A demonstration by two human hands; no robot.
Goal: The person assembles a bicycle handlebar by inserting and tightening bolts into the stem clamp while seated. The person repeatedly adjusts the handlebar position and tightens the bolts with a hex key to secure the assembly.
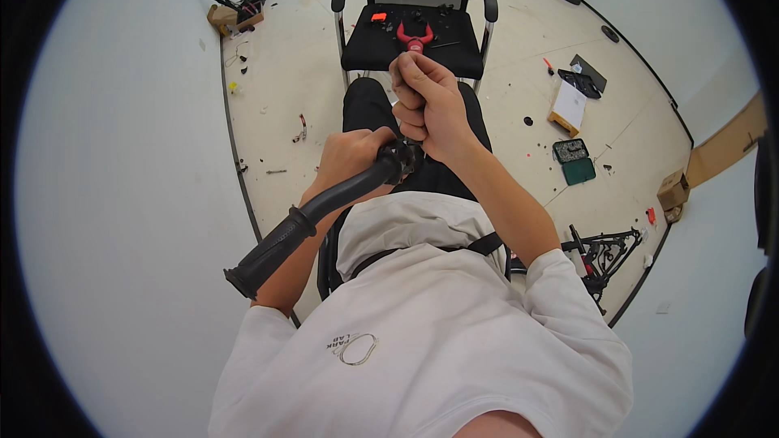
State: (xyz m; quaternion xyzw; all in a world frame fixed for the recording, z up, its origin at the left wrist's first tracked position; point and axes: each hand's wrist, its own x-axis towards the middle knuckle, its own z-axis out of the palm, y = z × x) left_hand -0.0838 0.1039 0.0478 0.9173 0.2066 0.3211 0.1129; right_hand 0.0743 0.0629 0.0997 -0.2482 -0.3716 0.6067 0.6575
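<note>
The left hand (349, 156) is wrapped around a black handlebar (312, 215), its rubber grip trailing below. Just above, the right hand (426, 101) is fisted around something hidden.

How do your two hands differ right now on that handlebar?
The left hand wraps the black handlebar from the side; the right hand is fisted above its end. The left sits lower, the right higher, nearer the chair. Both are closed.
</note>
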